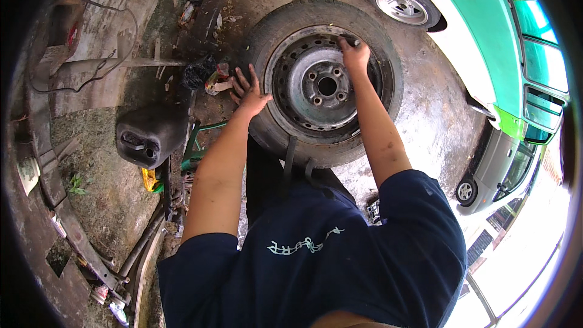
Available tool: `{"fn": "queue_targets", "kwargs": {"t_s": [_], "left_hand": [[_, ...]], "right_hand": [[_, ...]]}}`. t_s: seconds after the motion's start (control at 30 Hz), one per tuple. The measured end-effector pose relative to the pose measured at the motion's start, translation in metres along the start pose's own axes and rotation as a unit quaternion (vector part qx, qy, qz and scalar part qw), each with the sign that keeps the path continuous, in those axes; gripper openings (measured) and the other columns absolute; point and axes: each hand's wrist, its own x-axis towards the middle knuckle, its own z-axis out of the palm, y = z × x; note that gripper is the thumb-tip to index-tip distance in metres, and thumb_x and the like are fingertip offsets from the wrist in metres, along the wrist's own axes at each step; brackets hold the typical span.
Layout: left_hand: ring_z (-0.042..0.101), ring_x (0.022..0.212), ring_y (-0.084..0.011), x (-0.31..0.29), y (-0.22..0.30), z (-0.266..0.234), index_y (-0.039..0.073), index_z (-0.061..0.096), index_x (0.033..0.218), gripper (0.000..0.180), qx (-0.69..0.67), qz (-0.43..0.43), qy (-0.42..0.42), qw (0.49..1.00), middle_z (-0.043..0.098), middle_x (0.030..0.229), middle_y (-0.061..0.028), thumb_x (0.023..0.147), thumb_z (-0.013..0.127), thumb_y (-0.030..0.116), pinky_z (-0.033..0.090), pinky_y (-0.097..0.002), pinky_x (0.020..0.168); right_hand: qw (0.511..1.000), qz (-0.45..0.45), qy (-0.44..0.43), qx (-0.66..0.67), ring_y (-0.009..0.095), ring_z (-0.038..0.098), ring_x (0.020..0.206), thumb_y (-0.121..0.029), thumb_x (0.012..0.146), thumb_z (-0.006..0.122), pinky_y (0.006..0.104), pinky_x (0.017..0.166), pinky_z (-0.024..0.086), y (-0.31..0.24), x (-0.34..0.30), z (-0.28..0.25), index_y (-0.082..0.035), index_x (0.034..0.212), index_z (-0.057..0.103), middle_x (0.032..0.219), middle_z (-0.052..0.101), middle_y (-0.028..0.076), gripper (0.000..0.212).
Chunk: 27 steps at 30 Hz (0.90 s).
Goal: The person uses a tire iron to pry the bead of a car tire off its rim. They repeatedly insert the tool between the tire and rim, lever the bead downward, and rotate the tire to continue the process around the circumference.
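A car wheel (310,61) lies in front of me, a black tire on a worn dark steel rim. My left hand (249,93) rests on the tire's left side, fingers spread and holding nothing. Over the rim's upper right edge, my right hand (356,58) is closed around a short dark rod-like tool (348,41). Most of the tool is hidden, so its kind is unclear. A flat dark bar (290,153) leans on the near edge of the wheel. Beside it, a second curved dark strip (311,171) reaches toward my shirt.
A black plastic jerrycan-like container (149,136) stands left of the wheel, near a black plastic bag (198,73) and scattered scrap. A green and white vehicle (470,30) is at the upper right, its car wheel (404,7) close by. A grey car (501,170) stands farther right.
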Motion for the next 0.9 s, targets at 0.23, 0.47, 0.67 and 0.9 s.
{"fn": "queue_targets", "kwargs": {"t_s": [0.23,0.47,0.67,0.9], "left_hand": [[-0.023,0.140,-0.0418,0.002,-0.001,0.004,0.029,-0.023,0.147,0.116,0.003,0.000,-0.008,1.000,-0.034,0.150,-0.0128,0.081,0.072,0.037,-0.001,-0.0656,0.108],[-0.023,0.140,-0.0417,0.004,-0.005,0.004,0.028,-0.023,0.147,0.116,-0.007,0.008,-0.012,1.000,-0.034,0.150,-0.0140,0.080,0.072,0.037,-0.001,-0.0665,0.107],[-0.024,0.140,-0.0407,0.002,-0.002,-0.001,0.028,-0.023,0.147,0.117,-0.015,0.007,-0.018,1.000,-0.033,0.151,-0.0138,0.080,0.072,0.037,-0.002,-0.0651,0.108],[-0.024,0.140,-0.0405,0.000,-0.001,-0.001,0.027,-0.023,0.147,0.117,-0.011,0.010,-0.024,1.000,-0.033,0.151,-0.0143,0.080,0.072,0.038,-0.002,-0.0654,0.108]], "right_hand": [[0.988,0.016,-0.155,-0.012,0.023,0.068,0.077,-0.021,0.078,0.073,0.0338,0.074,0.051,0.000,-0.035,0.050,0.000,0.096,0.070,0.087,0.071,0.015,0.028],[0.999,0.029,-0.011,-0.037,0.027,0.069,0.071,-0.022,0.078,0.073,0.0364,0.066,0.052,-0.011,-0.001,0.023,0.001,0.088,0.071,0.080,0.071,0.018,0.025],[0.978,-0.011,-0.207,-0.016,0.023,0.066,0.075,-0.019,0.077,0.072,0.0343,0.071,0.050,-0.017,-0.030,0.051,0.002,0.088,0.069,0.078,0.069,0.016,0.025],[0.993,0.085,-0.069,-0.049,0.030,0.069,0.080,-0.018,0.076,0.072,0.0373,0.073,0.052,-0.017,-0.004,0.033,0.001,0.093,0.070,0.086,0.070,0.019,0.025]]}}
